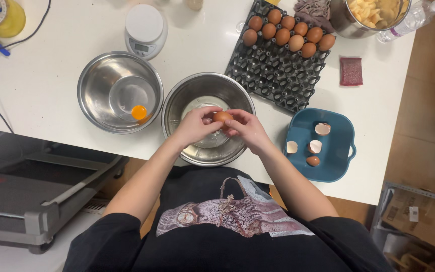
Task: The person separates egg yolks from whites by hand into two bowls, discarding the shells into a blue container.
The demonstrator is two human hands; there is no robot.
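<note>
Gripping one brown egg from both sides: left hand and right hand, fingertips closed on it, thumbs meeting on top. Egg's long axis lies roughly level, running left to right between the hands; which end is the blunt one cannot be told.

Position: egg held above the near steel bowl, over its middle, not touching the rim.

Left of that: second steel bowl, holding a single yolk near its right wall.

Right: blue dish with broken shells.

Behind: black egg tray, ten brown eggs in its far rows, near cups bare.

Further items: white scale behind the bowls; red sponge just beside the tray; pot of pale pieces at the far right corner. All on a white table.
</note>
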